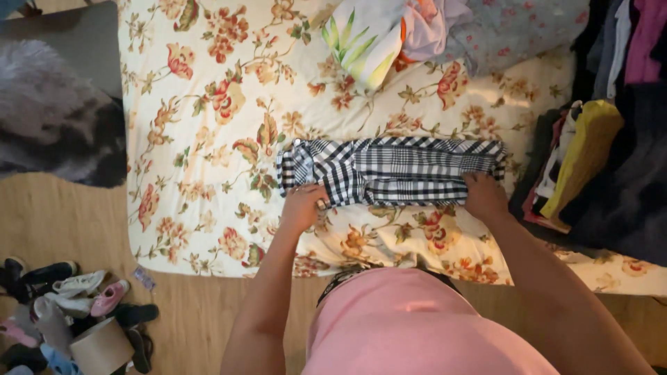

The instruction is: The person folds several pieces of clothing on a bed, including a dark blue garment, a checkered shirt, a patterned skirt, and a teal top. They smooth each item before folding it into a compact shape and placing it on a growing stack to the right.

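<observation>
Both hands down on the black-and-white checked cotton garment (pixel 392 171), which lies folded into a long strip across the middle of the cream floral bedspread (pixel 201 139). The left hand (pixel 303 206) is clamped on the near edge at the left end, fingers curled into the cloth; the right hand (pixel 484 195) pinches the near edge at the right end. To do this well, I'd say keep both grips level and the strip taut so the checks stay lined up and no crease creeps in. Around it: a heap of crumpled clothes (pixel 417 31) at the far edge, a dark stack of folded garments with a yellow piece (pixel 583 156) just right of the strip, crowding that end. On the wooden floor, near left, a jumble of shoes (pixel 69 298) and a brown tape roll (pixel 101 347), well apart.
</observation>
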